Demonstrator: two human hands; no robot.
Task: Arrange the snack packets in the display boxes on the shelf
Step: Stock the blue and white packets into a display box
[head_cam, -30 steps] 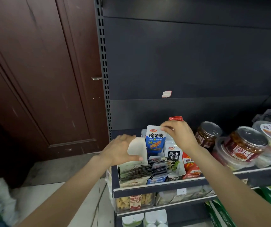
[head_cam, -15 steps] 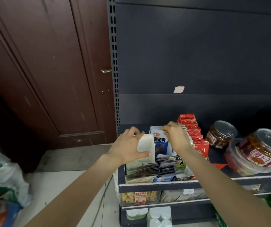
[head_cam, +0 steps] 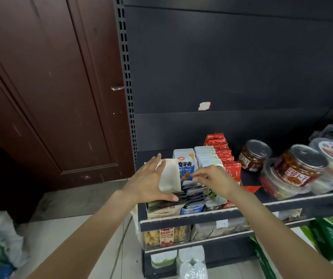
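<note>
From the head camera, the left hand (head_cam: 148,183) is spread, fingers straight, its palm against the outer face of a pale cardboard flap (head_cam: 169,175) that stands upright at the left end of the display boxes (head_cam: 162,210), while the thumb reaches under the flap toward the packets. The right hand (head_cam: 215,179) hovers just above the snack packets (head_cam: 193,193), its fingers loosely bent and pointing left; whether the fingertips pinch a packet edge or only touch it cannot be told. The dark packets lie stacked on edge, leaning, in the front box on the upper shelf (head_cam: 242,213), at its left end. Behind them stands a blue and white packet (head_cam: 185,168) with printed characters, upright, and beside it a row of silver packets (head_cam: 207,158), then a row of red packets (head_cam: 223,154) running toward the back panel. To the right on the same shelf sit jars (head_cam: 254,156) with metal lids and clear tubs (head_cam: 294,174) of reddish pickle. Below, a lower shelf holds a clear box of yellow snacks (head_cam: 159,234). A brown door (head_cam: 46,87) stands left of the rack.
</note>
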